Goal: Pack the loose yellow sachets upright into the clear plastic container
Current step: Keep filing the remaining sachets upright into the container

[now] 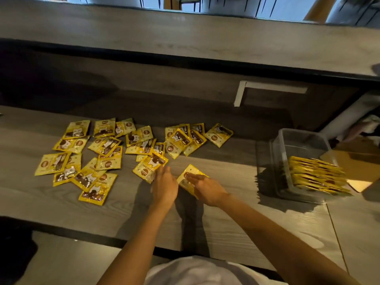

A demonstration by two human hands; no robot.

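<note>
Gathering is the step in hand, by the look of it: your right hand (207, 187) lies over a single yellow sachet (190, 177) on the wooden counter (226, 223), fingers stretched across its face, though whether they have pinched it or only rest on it cannot be told from here. Your left hand (164, 185) sits just beside it, fingers loosely extended and touching the near edge of another sachet (149, 164) at the fringe of the loose pile (98, 153), with nothing clearly gripped. That pile is spread flat over the counter to your left and ahead, many sachets overlapping. The clear plastic container (298, 145) stands well apart to your right, with a row of packed sachets (316, 174) standing on edge in its near end and its far part showing bare. A brown board (357, 161) lies against its right side. Most of the job looks undone. Next you would likely need a firm pinch on the sachet under your right hand, a carry rightward, and a turn onto its edge so it slots against the standing row without toppling it.
</note>
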